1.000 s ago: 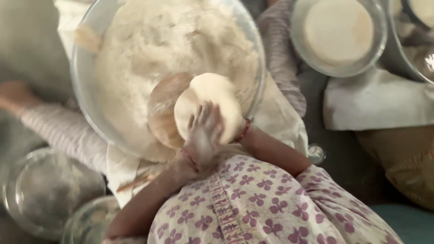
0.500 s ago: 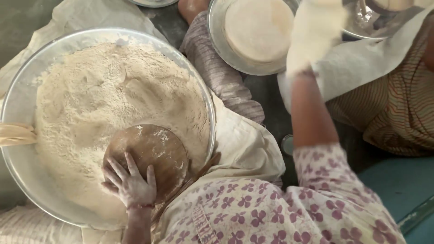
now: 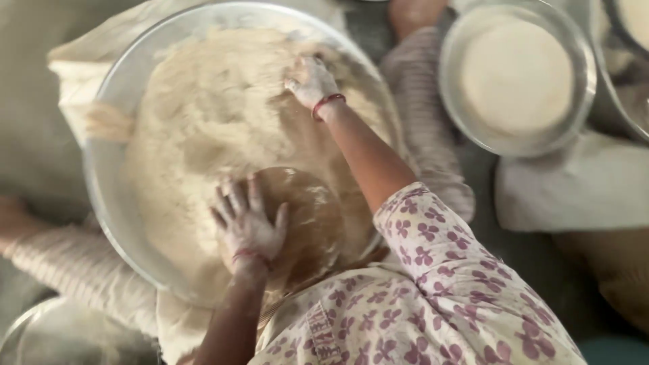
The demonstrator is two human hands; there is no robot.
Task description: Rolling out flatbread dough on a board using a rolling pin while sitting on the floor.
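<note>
Two floured hands at work in a wide metal basin of flour

Nearest, the left hand [image 3: 247, 226] lies flat, fingers spread wide, on a round wooden board [image 3: 304, 223] tilted against the near rim of the basin [image 3: 101, 176] — it grips nothing, seemingly just steadying the board. Farther in, the right hand [image 3: 311, 81] presses down into the flour [image 3: 216, 122]; whether its fingers have closed on any I cannot tell. Beyond, to the right, a smaller bowl [image 3: 517, 78] holds flat pale rounds.
</note>
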